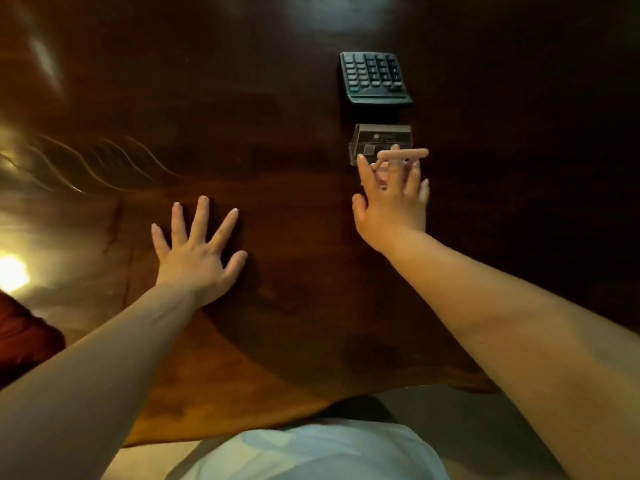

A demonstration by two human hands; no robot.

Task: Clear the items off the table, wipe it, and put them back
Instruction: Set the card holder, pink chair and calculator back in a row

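Note:
My left hand (197,251) lies flat on the dark wooden table (277,150), fingers spread. My right hand (391,199) reaches forward with straight fingers around a small pink stapler-like object (403,154); whether the fingers grip it is unclear. Just beyond the fingertips stands a clear plastic card holder (381,138). A dark calculator (375,77) lies behind the holder.
The table's near edge (242,420) curves in front of my body. A red cushion or seat (24,337) shows at the left edge. A bright light reflection (12,271) glares on the table's left side.

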